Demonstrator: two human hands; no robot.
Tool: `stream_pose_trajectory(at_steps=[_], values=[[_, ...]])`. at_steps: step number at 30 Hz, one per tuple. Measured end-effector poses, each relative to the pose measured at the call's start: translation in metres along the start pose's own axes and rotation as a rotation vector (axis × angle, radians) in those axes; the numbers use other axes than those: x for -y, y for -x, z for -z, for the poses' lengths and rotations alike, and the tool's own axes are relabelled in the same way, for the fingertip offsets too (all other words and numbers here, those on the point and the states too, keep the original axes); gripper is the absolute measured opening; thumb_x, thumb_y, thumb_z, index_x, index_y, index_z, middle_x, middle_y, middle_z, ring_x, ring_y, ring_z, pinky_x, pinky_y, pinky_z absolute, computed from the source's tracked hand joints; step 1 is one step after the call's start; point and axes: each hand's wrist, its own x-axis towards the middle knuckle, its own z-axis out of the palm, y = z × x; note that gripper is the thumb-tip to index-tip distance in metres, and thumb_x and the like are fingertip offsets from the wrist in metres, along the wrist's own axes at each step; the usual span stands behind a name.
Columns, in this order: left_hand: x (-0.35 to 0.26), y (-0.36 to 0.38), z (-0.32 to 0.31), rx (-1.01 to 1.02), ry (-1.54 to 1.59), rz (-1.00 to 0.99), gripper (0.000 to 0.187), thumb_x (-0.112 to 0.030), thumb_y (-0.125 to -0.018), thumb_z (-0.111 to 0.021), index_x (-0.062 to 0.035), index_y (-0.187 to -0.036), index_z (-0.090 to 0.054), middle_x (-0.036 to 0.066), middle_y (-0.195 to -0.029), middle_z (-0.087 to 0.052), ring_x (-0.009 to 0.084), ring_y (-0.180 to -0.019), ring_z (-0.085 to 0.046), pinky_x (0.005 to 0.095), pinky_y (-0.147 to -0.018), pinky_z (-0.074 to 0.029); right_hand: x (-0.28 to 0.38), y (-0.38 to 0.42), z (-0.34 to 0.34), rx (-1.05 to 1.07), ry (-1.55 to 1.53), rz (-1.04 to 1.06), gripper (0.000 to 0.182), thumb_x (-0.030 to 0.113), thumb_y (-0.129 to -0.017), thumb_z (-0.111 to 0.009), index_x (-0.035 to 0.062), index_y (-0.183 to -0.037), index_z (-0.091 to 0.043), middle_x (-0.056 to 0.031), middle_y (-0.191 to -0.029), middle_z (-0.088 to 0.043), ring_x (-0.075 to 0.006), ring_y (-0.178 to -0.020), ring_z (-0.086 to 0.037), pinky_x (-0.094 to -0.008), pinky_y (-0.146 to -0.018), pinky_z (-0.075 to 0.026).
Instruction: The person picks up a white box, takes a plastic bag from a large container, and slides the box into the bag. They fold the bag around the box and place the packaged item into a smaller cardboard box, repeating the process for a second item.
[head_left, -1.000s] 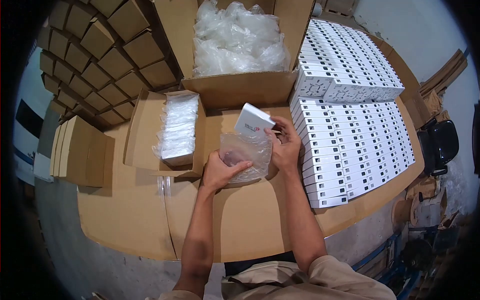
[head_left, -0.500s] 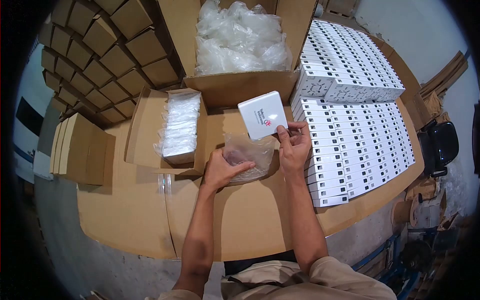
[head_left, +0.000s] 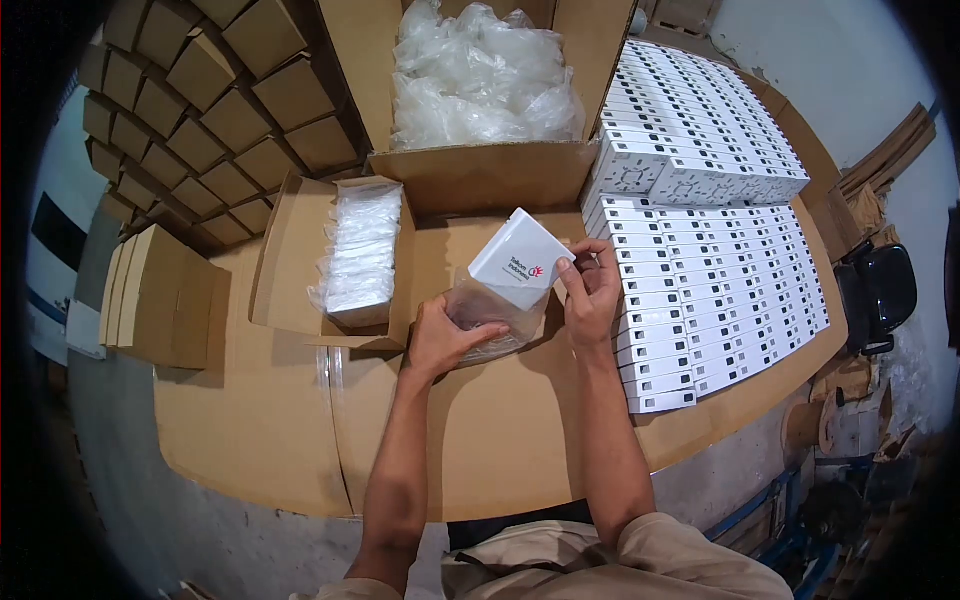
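Observation:
My right hand (head_left: 592,296) pinches the right corner of a flat white square box (head_left: 522,258) printed with "Telkom Indonesia" and a red logo. The lower part of this box is inside the mouth of a clear plastic bag (head_left: 488,322). Fingers of my left hand (head_left: 448,338) are closed on the left side of the bag, thumb across its front. To the left, an open carton (head_left: 272,290) holds a row of bagged white items (head_left: 360,255). Close by my right hand stand stacked white units (head_left: 655,300) with small dark ports.
Behind my hands, a large open carton (head_left: 480,172) contains crumpled clear plastic bags (head_left: 485,80). Several small brown boxes (head_left: 240,115) are stacked at the back left, and more brown boxes (head_left: 165,300) stand at the left edge. Cardboard (head_left: 500,440) covers the table.
The white box has tilted and come down, its lower part passing into the bag's mouth. My right hand still grips its corner, and my left hand stays on the bag.

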Motion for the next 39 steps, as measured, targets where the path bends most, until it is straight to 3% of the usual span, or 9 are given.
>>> stream_pose_trajectory(at_steps=[7,14,17,20,27,34,39], values=[[0.005,-0.002,0.001,0.022,-0.025,0.042,0.056,-0.025,-0.068,-0.096,0.0036,-0.110,-0.073,0.011,-0.103,-0.077,0.0183,-0.094,-0.072,0.0345,-0.086,-0.057,-0.001,0.001,-0.003,0.119,0.079,-0.028,0.021,0.002,-0.094,-0.068,0.0018,-0.110,-0.054,-0.0043,-0.096,-0.060,-0.0108,-0.086,-0.059,-0.0260,-0.078,-0.049],[-0.002,-0.002,0.000,0.012,0.069,-0.012,0.052,-0.024,-0.071,-0.095,0.0021,-0.109,-0.072,0.010,-0.102,-0.076,0.0174,-0.093,-0.071,0.0342,-0.086,-0.056,-0.002,0.001,-0.004,0.081,0.116,-0.045,0.019,0.002,-0.094,-0.067,0.0014,-0.108,-0.055,-0.0040,-0.096,-0.060,-0.0104,-0.085,-0.058,-0.0256,-0.076,-0.048],[-0.002,-0.002,0.000,0.032,0.058,0.039,0.050,-0.015,-0.073,-0.094,0.0012,-0.114,-0.070,0.010,-0.106,-0.075,0.0163,-0.095,-0.070,0.0336,-0.087,-0.056,-0.003,0.002,-0.002,0.085,0.121,-0.063,0.016,0.003,-0.094,-0.066,0.0017,-0.106,-0.055,-0.0040,-0.095,-0.060,-0.0098,-0.085,-0.057,-0.0251,-0.076,-0.048],[-0.003,-0.002,-0.002,0.008,0.098,-0.004,0.050,-0.022,-0.074,-0.093,0.0016,-0.111,-0.071,0.009,-0.103,-0.076,0.0159,-0.093,-0.070,0.0320,-0.086,-0.055,-0.004,0.002,-0.003,0.075,0.127,-0.063,0.013,0.004,-0.095,-0.064,0.0021,-0.105,-0.056,-0.0037,-0.094,-0.060,-0.0093,-0.084,-0.057,-0.0247,-0.075,-0.047],[0.007,-0.008,-0.011,-0.126,0.243,0.019,0.031,-0.024,-0.097,-0.074,0.0019,-0.114,-0.071,0.005,-0.100,-0.074,0.0104,-0.090,-0.065,0.0289,-0.082,-0.052,-0.007,0.003,-0.005,0.102,0.186,-0.058,0.013,0.005,-0.095,-0.064,0.0021,-0.105,-0.057,-0.0035,-0.096,-0.061,-0.0102,-0.087,-0.058,-0.0255,-0.076,-0.048],[0.018,-0.014,-0.019,-0.257,0.371,0.056,0.035,-0.031,-0.100,-0.070,0.0021,-0.112,-0.071,0.004,-0.097,-0.073,0.0095,-0.087,-0.063,0.0281,-0.079,-0.051,0.005,0.004,-0.016,0.271,0.261,-0.095,0.050,0.000,-0.090,-0.071,0.0064,-0.136,-0.053,-0.0089,-0.108,-0.067,-0.0136,-0.099,-0.064,-0.0281,-0.082,-0.052],[0.022,-0.017,-0.019,-0.245,0.491,0.045,0.038,-0.034,-0.105,-0.062,0.0019,-0.114,-0.069,0.004,-0.101,-0.071,0.0091,-0.090,-0.062,0.0274,-0.082,-0.050,0.006,0.006,-0.015,0.319,0.222,-0.246,0.060,-0.002,-0.089,-0.072,0.0059,-0.143,-0.047,-0.0115,-0.109,-0.069,-0.0141,-0.102,-0.065,-0.0286,-0.083,-0.053]])
